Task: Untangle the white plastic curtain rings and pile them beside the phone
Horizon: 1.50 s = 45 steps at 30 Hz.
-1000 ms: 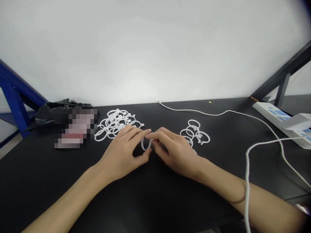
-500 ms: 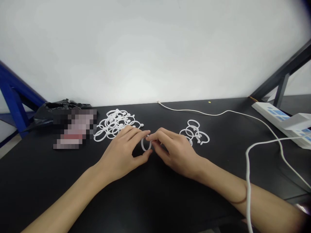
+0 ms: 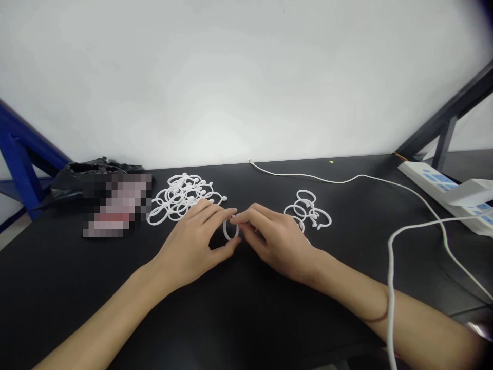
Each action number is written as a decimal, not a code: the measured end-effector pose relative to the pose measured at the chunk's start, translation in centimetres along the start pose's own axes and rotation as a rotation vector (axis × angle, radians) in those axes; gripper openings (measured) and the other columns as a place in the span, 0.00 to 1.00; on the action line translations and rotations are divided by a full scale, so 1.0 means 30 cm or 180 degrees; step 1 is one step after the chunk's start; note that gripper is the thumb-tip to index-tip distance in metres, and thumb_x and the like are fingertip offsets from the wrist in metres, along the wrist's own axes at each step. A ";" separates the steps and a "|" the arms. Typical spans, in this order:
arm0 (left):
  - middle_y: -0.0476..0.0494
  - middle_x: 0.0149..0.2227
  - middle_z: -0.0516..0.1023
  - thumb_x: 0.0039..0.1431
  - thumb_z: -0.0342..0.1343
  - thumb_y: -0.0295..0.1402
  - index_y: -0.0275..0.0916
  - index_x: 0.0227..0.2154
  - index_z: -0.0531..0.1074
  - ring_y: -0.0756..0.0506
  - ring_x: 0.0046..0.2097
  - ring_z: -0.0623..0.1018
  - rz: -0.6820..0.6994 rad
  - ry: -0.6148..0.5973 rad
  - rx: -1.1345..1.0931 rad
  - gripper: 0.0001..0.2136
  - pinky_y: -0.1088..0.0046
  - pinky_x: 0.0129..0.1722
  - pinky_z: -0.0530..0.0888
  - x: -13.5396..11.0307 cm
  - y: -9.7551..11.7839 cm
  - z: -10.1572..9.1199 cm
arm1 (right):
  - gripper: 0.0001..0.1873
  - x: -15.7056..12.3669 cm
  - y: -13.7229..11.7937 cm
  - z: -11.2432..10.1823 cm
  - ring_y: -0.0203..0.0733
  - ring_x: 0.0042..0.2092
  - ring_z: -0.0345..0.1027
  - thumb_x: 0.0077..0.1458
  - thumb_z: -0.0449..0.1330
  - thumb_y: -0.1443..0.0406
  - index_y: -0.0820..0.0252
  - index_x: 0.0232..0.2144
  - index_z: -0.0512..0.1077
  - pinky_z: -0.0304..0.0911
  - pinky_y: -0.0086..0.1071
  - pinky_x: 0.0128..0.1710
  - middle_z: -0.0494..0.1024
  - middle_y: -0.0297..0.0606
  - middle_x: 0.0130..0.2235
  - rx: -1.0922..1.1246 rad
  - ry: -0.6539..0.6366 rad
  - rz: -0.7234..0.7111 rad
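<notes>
My left hand (image 3: 196,241) and my right hand (image 3: 275,239) meet at the middle of the black table (image 3: 231,318). Both pinch one small white plastic ring (image 3: 230,230), held upright between thumbs and forefingers. A larger heap of white rings (image 3: 181,198) lies just behind my left hand. A smaller group of white rings (image 3: 310,210) lies behind my right hand, partly hidden by it.
A black plastic bag (image 3: 77,177) and a blurred-out item (image 3: 115,205) sit at the back left. A white cable (image 3: 346,180) runs across the back and loops down over my right forearm. A white power strip (image 3: 450,198) lies at the right, under a dark frame strut.
Almost nothing: both hands stay pinched on the ring, with only a tiny shift of the fingers and the view.
</notes>
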State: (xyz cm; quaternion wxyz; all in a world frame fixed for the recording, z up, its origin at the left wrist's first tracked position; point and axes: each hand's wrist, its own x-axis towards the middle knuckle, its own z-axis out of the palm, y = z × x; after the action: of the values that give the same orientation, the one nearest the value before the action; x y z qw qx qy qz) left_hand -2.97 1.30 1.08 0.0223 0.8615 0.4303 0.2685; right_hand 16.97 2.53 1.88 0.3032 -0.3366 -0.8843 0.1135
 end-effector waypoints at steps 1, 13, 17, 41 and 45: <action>0.43 0.40 0.76 0.61 0.54 0.33 0.38 0.49 0.68 0.42 0.44 0.70 0.0002 -0.0002 0.0005 0.14 0.61 0.45 0.72 0.001 0.000 0.000 | 0.08 -0.001 0.000 0.001 0.32 0.29 0.64 0.63 0.51 0.70 0.59 0.41 0.70 0.59 0.25 0.29 0.73 0.35 0.35 -0.0016 -0.0005 0.0007; 0.43 0.40 0.76 0.62 0.54 0.34 0.38 0.49 0.69 0.42 0.44 0.70 -0.0012 -0.0046 -0.0020 0.14 0.60 0.45 0.72 -0.003 -0.002 0.001 | 0.09 -0.002 0.005 0.002 0.32 0.29 0.65 0.64 0.50 0.69 0.60 0.42 0.70 0.59 0.26 0.29 0.73 0.35 0.36 -0.0069 -0.0062 0.0030; 0.43 0.40 0.75 0.62 0.54 0.34 0.38 0.49 0.69 0.42 0.44 0.70 -0.0017 -0.0069 -0.0035 0.14 0.60 0.45 0.72 -0.003 -0.001 0.002 | 0.09 -0.003 0.004 0.003 0.32 0.29 0.65 0.64 0.50 0.68 0.59 0.42 0.70 0.58 0.25 0.28 0.74 0.35 0.36 -0.0091 -0.0061 0.0031; 0.44 0.40 0.76 0.61 0.55 0.34 0.38 0.49 0.69 0.41 0.45 0.71 -0.0021 -0.0123 -0.0037 0.14 0.60 0.46 0.72 -0.005 -0.001 0.006 | 0.09 -0.002 0.001 0.001 0.33 0.31 0.68 0.64 0.50 0.69 0.59 0.43 0.70 0.61 0.26 0.30 0.75 0.36 0.37 -0.0059 -0.0129 0.0050; 0.43 0.42 0.75 0.60 0.55 0.37 0.39 0.48 0.67 0.41 0.45 0.71 -0.0282 -0.0138 -0.0081 0.15 0.61 0.43 0.73 -0.010 -0.003 0.005 | 0.08 -0.002 0.003 0.001 0.32 0.30 0.68 0.63 0.52 0.69 0.59 0.42 0.70 0.61 0.26 0.28 0.76 0.35 0.37 -0.0046 -0.0036 0.0036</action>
State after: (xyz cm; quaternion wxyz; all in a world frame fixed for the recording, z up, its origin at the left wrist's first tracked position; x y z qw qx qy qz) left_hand -3.11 1.16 0.80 0.0545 0.8469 0.4640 0.2541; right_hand 17.03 2.54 1.80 0.2951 -0.3432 -0.8848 0.1107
